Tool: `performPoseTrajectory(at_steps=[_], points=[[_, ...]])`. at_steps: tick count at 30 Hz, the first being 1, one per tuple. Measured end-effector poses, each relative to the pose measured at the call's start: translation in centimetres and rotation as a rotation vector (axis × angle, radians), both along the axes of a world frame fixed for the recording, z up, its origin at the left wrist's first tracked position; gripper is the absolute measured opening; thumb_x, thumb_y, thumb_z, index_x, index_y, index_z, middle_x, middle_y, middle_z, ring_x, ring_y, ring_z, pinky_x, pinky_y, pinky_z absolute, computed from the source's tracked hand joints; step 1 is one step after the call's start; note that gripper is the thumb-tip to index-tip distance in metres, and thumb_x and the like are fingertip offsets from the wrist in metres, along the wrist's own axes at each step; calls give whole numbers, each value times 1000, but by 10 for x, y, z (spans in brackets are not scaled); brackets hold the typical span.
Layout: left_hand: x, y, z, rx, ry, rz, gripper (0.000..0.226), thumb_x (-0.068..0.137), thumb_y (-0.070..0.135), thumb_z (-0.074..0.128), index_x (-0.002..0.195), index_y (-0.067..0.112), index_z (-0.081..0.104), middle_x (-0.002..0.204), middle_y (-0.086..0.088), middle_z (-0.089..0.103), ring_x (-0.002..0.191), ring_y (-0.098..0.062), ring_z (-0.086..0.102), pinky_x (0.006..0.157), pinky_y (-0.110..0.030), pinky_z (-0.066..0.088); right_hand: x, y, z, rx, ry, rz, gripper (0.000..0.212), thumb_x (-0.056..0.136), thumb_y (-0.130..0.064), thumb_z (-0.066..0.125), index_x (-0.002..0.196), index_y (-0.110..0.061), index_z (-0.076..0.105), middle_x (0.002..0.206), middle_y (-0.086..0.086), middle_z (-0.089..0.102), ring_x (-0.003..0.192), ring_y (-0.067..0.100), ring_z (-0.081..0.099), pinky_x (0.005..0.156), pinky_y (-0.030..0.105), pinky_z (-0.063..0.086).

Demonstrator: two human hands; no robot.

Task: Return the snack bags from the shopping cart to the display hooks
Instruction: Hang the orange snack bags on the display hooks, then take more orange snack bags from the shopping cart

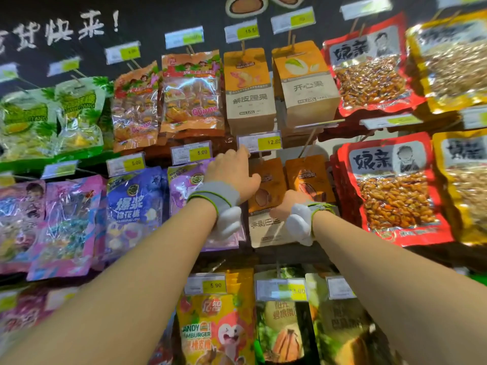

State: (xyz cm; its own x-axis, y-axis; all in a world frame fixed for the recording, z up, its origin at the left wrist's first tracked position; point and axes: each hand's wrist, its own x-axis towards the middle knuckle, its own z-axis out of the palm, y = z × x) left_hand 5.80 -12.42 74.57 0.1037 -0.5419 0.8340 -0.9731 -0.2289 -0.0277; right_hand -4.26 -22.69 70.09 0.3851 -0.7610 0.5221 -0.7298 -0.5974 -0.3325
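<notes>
An orange-and-kraft snack bag hangs in the middle row of the display wall, under the 12.80 price tag. My left hand is raised at the bag's top left corner, fingers up by the tag and the hook, thumb against the bag. My right hand grips the bag's lower right part, fingers curled behind it. Both wrists wear grey bands with white pads. The hook itself is hidden behind my left hand and the tag. The shopping cart is out of view.
A second orange bag hangs just to the right. Red nut bags fill the right side, purple marshmallow bags the left, kraft nut bags above, and candy bags below. Price tags stick out on hooks everywhere.
</notes>
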Motion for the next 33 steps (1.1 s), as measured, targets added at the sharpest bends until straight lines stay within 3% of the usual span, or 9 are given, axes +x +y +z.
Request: performPoseTrajectory(at_steps=[2, 5, 9, 12, 16, 22, 27, 30, 33], points=[[-2, 8, -10, -10, -137, 91, 49, 85, 37, 51, 127, 14, 46, 124, -11, 55, 117, -33, 50, 94, -42, 42, 1, 10, -4, -10, 6, -49, 31, 86, -29, 59, 63, -15, 44, 73, 4, 53, 66, 21, 52, 58, 23, 40], [-4, 11, -27, 20, -198, 150, 44, 88, 37, 47, 125, 14, 47, 124, -10, 54, 119, -31, 48, 94, -40, 40, 2, 20, -16, -26, 4, -49, 23, 87, -24, 58, 77, -10, 44, 67, 1, 44, 58, 17, 46, 45, 23, 32], [-3, 16, -56, 54, -201, 159, 35, 89, 35, 44, 116, 13, 48, 118, -10, 55, 114, -30, 49, 92, -41, 40, 0, 34, -35, -65, 63, 36, 32, 87, -29, 57, 107, -7, 46, 93, 10, 54, 88, 29, 58, 63, 31, 44], [4, 19, -84, 83, -210, 147, 29, 90, 33, 42, 110, 13, 51, 115, -8, 56, 112, -29, 49, 90, -39, 38, -2, 43, -56, -104, 108, 90, 34, 91, -30, 53, 112, -5, 46, 109, 15, 59, 100, 33, 59, 68, 32, 43], [18, 27, -114, 64, -117, 138, 29, 91, 31, 41, 109, 12, 53, 114, -8, 58, 111, -29, 48, 89, -38, 37, -2, 54, -83, -181, 148, 124, 24, 93, -28, 49, 101, -6, 48, 106, 17, 62, 96, 34, 59, 66, 33, 40], [35, 36, -161, 70, 42, 139, 31, 91, 31, 41, 110, 9, 54, 114, -11, 58, 112, -31, 49, 90, -39, 39, -6, 63, -128, -204, 224, 119, 31, 94, -30, 45, 108, -3, 48, 107, 19, 62, 99, 36, 59, 66, 33, 37], [30, 44, -204, 36, 101, 116, 26, 90, 27, 43, 100, 8, 57, 105, -13, 61, 105, -33, 52, 84, -41, 39, -12, 68, -169, -163, 244, 132, 32, 93, -32, 46, 110, -5, 48, 111, 18, 62, 102, 35, 59, 71, 36, 44], [30, 46, -230, 60, 154, 121, 28, 90, 27, 41, 101, 8, 57, 107, -14, 61, 107, -33, 52, 86, -41, 38, -15, 69, -192, -117, 216, 157, 22, 94, -30, 47, 98, -8, 46, 101, 18, 62, 92, 34, 59, 64, 32, 36], [29, 48, -261, 106, 191, 127, 31, 89, 30, 39, 103, 9, 57, 110, -12, 61, 108, -32, 51, 87, -40, 39, -17, 72, -218, -86, 233, 166, 19, 93, -27, 48, 95, -8, 44, 96, 20, 62, 85, 34, 58, 63, 31, 38]])
